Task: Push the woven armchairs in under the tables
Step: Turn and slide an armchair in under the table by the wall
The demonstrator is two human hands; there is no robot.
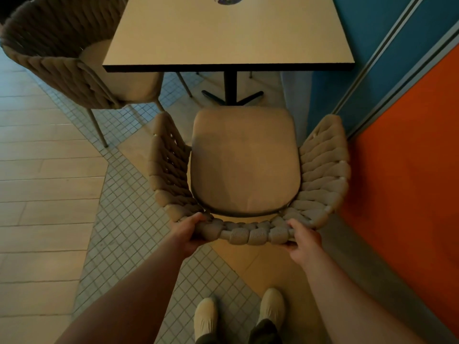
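Observation:
A beige woven armchair [244,160] with a flat seat cushion stands right in front of me, facing a square light-topped table [228,31]. The cushion's front edge lies short of the table's near edge, close to the black pedestal foot [232,95]. My left hand [190,232] grips the left part of the braided backrest rim. My right hand [301,240] grips the right part of the same rim. A second woven armchair [62,53] stands at the table's left side, its seat partly under the tabletop.
An orange and blue wall [407,170] with grey trim runs close along the chair's right arm. Small-tiled and plank flooring [44,184] spreads out to the left. My two light shoes [238,316] stand just behind the chair.

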